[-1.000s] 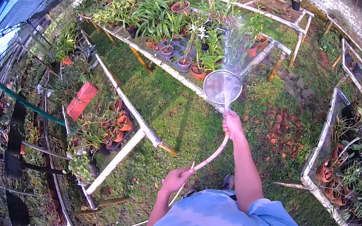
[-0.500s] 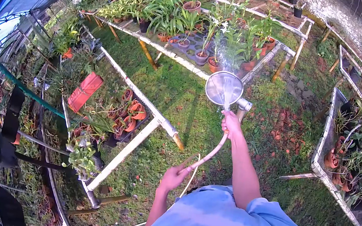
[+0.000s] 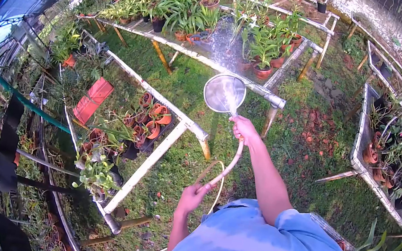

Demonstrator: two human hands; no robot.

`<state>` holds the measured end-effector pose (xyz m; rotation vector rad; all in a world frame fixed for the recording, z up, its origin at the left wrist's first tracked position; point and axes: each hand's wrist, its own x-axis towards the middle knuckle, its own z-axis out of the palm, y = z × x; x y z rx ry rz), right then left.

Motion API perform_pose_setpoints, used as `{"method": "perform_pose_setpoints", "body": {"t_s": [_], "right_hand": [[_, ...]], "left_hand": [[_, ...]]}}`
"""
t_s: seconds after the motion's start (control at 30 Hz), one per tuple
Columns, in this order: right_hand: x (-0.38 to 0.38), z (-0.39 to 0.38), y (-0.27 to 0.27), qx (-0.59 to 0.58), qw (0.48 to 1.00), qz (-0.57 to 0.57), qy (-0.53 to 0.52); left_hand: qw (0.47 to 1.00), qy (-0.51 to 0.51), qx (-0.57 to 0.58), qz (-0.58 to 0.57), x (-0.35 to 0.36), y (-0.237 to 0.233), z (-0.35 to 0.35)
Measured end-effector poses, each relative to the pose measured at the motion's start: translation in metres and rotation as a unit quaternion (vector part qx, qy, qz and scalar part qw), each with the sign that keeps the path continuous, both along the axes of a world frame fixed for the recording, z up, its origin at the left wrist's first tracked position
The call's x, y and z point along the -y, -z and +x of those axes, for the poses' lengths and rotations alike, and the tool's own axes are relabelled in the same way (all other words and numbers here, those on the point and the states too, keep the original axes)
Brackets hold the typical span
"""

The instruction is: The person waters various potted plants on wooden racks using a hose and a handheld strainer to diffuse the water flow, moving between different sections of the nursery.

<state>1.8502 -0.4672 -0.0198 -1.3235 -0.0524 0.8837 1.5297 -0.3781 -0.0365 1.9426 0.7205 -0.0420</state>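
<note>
My right hand (image 3: 244, 128) is closed around the neck of a large round watering rose (image 3: 224, 93), held out in front of me. Water sprays from it toward potted plants (image 3: 264, 52) on the bench ahead. A pale hose (image 3: 230, 167) runs from under my right hand back to my left hand (image 3: 192, 198). The fingers of my left hand are wrapped round the hose lower down, near my body. Below that hand the hose loops and trails to the ground.
A white pole-framed bench (image 3: 145, 169) with orange pots (image 3: 162, 114) stands at left, beside a red rectangular planter (image 3: 93, 100). Another framed bench (image 3: 361, 134) with plants lies at right. Mossy ground (image 3: 186, 84) runs between the benches. Dark straps hang at far left.
My right hand and the watering rose have swung left, and the spray now falls further left over the bench plants. My left hand keeps its hold on the hose.
</note>
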Motion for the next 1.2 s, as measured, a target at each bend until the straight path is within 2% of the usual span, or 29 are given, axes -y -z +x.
{"method": "perform_pose_setpoints", "body": {"t_s": [0.1,0.2,0.33,0.47,0.6,0.73,0.77,0.87,0.93,1.07,1.1,1.2], "right_hand": [[0.003,-0.005,0.009,-0.002,1.000,-0.022,-0.002],[0.014,-0.005,0.024,-0.012,0.999,-0.014,0.042],[0.047,0.002,0.041,-0.054,0.985,-0.026,0.161],[0.079,0.008,0.051,-0.058,0.990,-0.034,0.125],[0.088,0.003,0.033,-0.034,0.981,-0.007,0.189],[0.100,0.016,0.027,-0.033,0.994,-0.025,0.102],[0.106,0.020,0.024,-0.032,0.990,-0.013,0.136],[0.125,0.046,0.022,-0.036,0.970,0.013,0.240],[0.144,0.071,0.024,-0.026,0.962,0.017,0.270],[0.184,0.116,0.014,-0.002,0.974,0.007,0.229],[0.192,0.129,0.014,0.009,0.975,0.010,0.224],[0.211,0.170,0.013,-0.004,0.963,0.009,0.268]], "left_hand": [[1.000,0.013,-0.019,-0.004,-0.004,0.001,-0.008],[0.999,0.026,-0.033,0.006,-0.006,0.008,-0.007],[0.999,0.038,-0.036,0.009,-0.004,0.013,0.008],[0.993,0.098,-0.050,0.030,0.000,0.006,0.023],[0.993,0.112,-0.035,0.013,0.007,0.003,0.035],[0.988,0.143,-0.055,-0.005,0.020,-0.012,0.057],[0.988,0.143,-0.058,-0.014,0.026,-0.019,0.063],[0.988,0.148,-0.046,0.029,0.032,-0.013,0.089],[0.984,0.164,-0.026,0.066,0.043,-0.010,0.115],[0.978,0.198,-0.012,0.060,0.076,-0.013,0.164],[0.976,0.207,-0.039,0.054,0.084,-0.018,0.177],[0.980,0.187,-0.033,0.050,0.104,-0.014,0.214]]}}
